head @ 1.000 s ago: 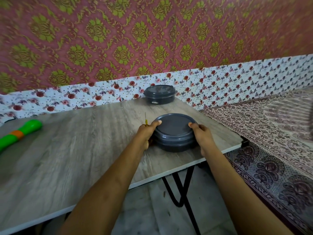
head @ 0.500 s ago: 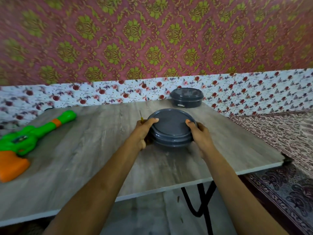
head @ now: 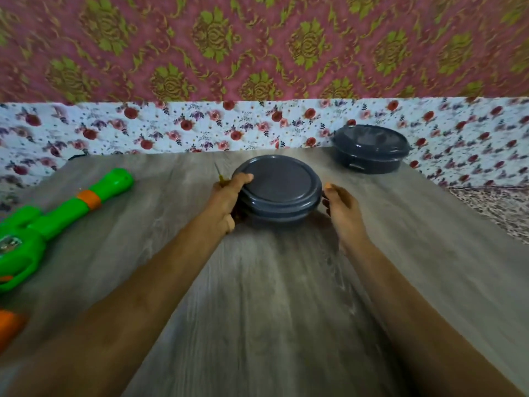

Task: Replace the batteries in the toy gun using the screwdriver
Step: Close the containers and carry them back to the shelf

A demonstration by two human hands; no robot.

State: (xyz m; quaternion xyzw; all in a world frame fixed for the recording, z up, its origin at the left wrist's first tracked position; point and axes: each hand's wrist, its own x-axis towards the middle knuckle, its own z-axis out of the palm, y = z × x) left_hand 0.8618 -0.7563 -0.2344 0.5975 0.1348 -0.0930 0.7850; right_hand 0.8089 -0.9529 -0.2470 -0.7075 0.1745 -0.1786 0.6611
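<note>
Grey wood-grain table (head: 286,310) fills the view, its far edge meeting a white cloth printed with red flowers (head: 171,130), with pink wallpaper patterned in green above.

A sticker on the toy gun's body is too blurred to read, and a small pale mark on the far container's side is too small to make out.

The left hand (head: 226,196) clenches a screwdriver (head: 219,174), its yellow handle tucked in the fist and its thin shaft pointing up and away. The same hand's thumb lies on the lid of a dark grey round lidded container (head: 279,186), and its fingers curl against the container's left side. The right hand (head: 342,210) sits at the container's right side, thumb tip just beside the rim. Whether it grips or only rests there cannot be told.

The green toy gun (head: 57,213), with an orange band on its barrel, lies well to the left of the left hand, its body running off the left border of the view.

A second lidded container (head: 370,149) stands beyond and to the right of the right hand, at the table's far edge.

Bare tabletop lies between the arms and on either side of them. Past the right hand the table ends, and a patterned textile (head: 492,207) shows beyond.
</note>
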